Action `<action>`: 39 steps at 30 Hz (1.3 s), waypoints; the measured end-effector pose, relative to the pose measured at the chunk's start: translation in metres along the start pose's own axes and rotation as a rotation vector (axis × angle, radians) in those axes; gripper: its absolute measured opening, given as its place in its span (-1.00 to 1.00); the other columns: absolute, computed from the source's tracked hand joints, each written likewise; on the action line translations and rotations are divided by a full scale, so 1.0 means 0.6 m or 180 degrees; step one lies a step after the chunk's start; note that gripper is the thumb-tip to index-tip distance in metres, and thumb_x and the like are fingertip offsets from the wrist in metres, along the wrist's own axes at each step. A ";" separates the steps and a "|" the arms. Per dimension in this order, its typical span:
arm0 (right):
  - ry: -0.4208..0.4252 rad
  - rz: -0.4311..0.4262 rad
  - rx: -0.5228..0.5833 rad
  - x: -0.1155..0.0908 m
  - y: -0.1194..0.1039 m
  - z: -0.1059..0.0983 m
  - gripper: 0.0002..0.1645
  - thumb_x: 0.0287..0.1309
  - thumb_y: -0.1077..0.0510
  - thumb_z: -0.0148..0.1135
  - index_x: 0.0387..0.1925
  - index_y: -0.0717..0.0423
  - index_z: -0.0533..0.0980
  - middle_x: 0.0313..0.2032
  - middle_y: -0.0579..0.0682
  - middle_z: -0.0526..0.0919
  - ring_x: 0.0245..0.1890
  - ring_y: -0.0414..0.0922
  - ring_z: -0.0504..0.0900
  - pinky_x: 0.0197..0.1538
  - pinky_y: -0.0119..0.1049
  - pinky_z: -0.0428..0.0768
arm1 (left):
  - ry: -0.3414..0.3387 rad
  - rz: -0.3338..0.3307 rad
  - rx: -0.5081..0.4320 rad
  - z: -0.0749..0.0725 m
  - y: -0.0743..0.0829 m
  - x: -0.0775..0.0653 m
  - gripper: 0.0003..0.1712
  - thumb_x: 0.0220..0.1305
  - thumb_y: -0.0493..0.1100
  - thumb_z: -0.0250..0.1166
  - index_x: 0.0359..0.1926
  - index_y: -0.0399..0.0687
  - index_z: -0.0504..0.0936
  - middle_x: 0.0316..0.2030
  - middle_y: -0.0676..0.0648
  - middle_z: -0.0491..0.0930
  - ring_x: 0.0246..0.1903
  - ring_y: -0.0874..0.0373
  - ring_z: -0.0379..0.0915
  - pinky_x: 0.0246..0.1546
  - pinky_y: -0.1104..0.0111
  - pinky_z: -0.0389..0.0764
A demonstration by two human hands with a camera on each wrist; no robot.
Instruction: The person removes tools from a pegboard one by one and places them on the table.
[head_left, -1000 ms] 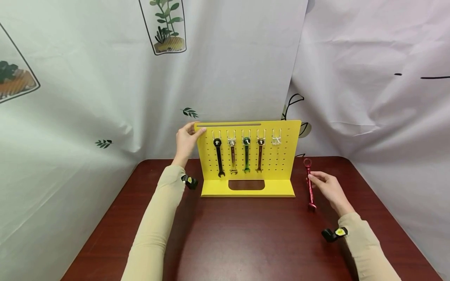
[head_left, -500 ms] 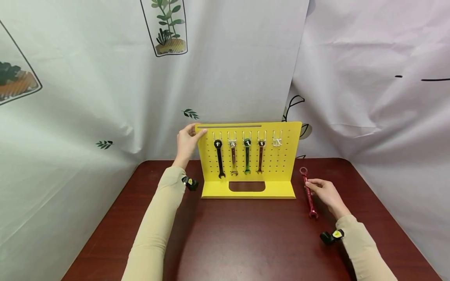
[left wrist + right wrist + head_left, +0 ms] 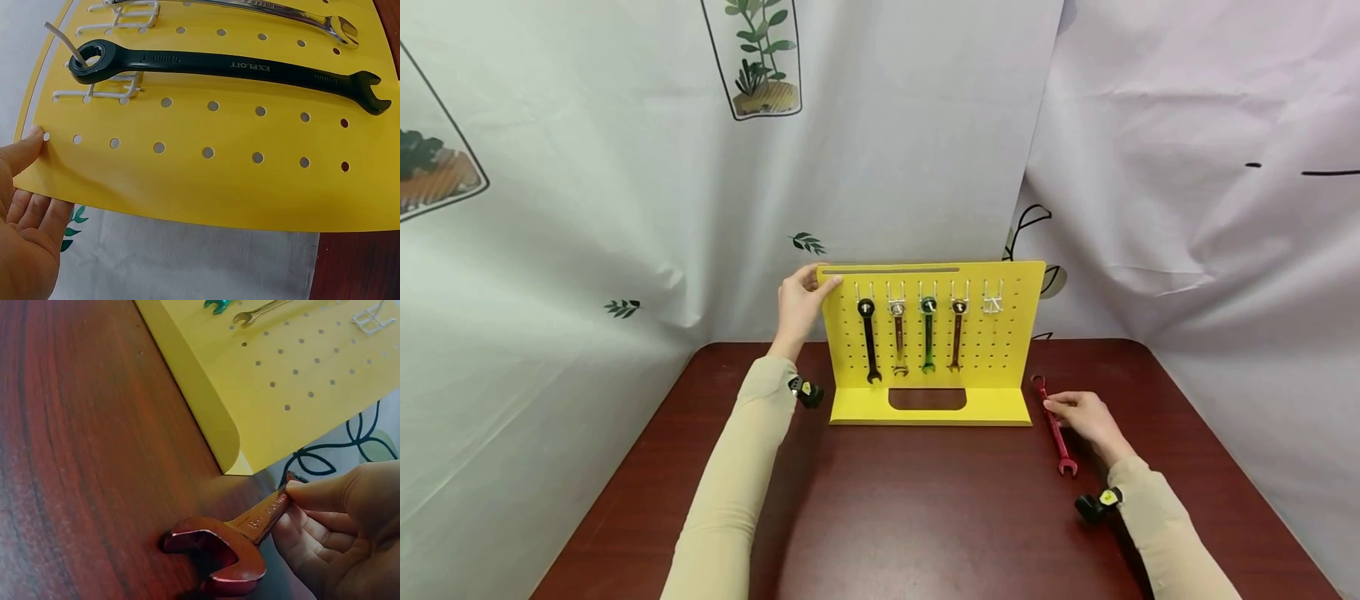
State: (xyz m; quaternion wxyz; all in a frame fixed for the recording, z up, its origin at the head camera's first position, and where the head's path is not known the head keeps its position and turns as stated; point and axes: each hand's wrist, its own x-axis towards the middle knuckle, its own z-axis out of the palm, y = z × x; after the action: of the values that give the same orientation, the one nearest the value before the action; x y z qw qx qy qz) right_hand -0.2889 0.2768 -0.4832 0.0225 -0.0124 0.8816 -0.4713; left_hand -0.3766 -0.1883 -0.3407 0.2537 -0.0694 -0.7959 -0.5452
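Observation:
In the head view my left hand (image 3: 797, 310) grips the upper left corner of a yellow pegboard (image 3: 1011, 333), thumb on the front and fingers behind. A black combination wrench (image 3: 206, 65) hangs by its ring end near that hand. To the right of the board, my right hand (image 3: 1088, 421) pinches a red combination wrench (image 3: 1057, 435) by the shaft. Its ring end points toward the back, its open end (image 3: 244, 562) toward me, low over the table. Whether it touches the tabletop I cannot tell. The right wrist view hides the ring end behind my fingers.
A silver wrench (image 3: 899, 342), a green wrench (image 3: 928, 337) and a reddish-brown wrench (image 3: 957, 337) hang in a row on white hooks. The rightmost hook (image 3: 992, 306) carries no wrench. The dark red table (image 3: 910, 500) meets white patterned cloth (image 3: 910, 183) behind.
My right hand has lowered with the red wrench, drawing it slightly toward me, and its ring end has swung left toward the board. The left hand keeps its grip on the pegboard.

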 end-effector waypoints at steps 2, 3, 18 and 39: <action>-0.0017 -0.0004 0.0008 0.002 0.001 0.001 -0.58 0.40 0.18 0.22 0.03 0.54 0.57 -0.24 0.19 0.72 -0.41 -0.14 0.65 -0.32 -0.32 0.65 | -0.0002 0.0005 -0.0004 0.000 0.001 0.001 -0.43 0.22 0.09 0.47 0.15 -0.11 0.67 -0.06 -0.13 0.71 -0.12 0.05 0.60 -0.08 0.21 0.61; -0.0034 -0.0013 -0.0005 0.002 0.002 0.002 -0.57 0.40 0.18 0.22 0.03 0.54 0.57 -0.24 0.20 0.72 -0.41 -0.14 0.65 -0.32 -0.32 0.65 | -0.0005 0.0004 -0.0009 0.001 0.001 0.002 -0.42 0.22 0.10 0.48 0.16 -0.12 0.67 -0.05 -0.13 0.71 -0.11 0.05 0.59 -0.07 0.20 0.61; -0.0078 0.0014 -0.0222 0.009 0.006 0.001 -0.69 0.31 0.20 0.29 -0.15 0.45 0.66 -0.37 0.03 0.71 -0.48 -0.17 0.60 -0.38 -0.37 0.62 | 0.0016 0.0037 0.0024 0.007 -0.003 0.004 -0.41 0.21 0.07 0.49 0.17 -0.13 0.66 -0.04 -0.16 0.72 -0.10 0.03 0.64 -0.04 0.20 0.64; -0.0026 0.0281 -0.0138 0.010 -0.003 0.008 -0.74 0.29 0.26 0.30 -0.20 0.47 0.68 -0.34 0.14 0.72 -0.50 -0.14 0.63 -0.37 -0.28 0.70 | -0.0006 0.0008 -0.0007 -0.002 -0.002 0.001 -0.42 0.22 0.08 0.48 0.16 -0.13 0.67 -0.02 -0.16 0.71 -0.08 0.02 0.62 -0.01 0.15 0.63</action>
State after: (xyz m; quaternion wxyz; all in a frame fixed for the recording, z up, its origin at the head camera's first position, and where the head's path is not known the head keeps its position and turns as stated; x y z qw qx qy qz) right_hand -0.2944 0.2713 -0.4846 0.0466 0.0240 0.8912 -0.4505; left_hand -0.3770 -0.1903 -0.3413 0.2536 -0.0712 -0.7955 -0.5457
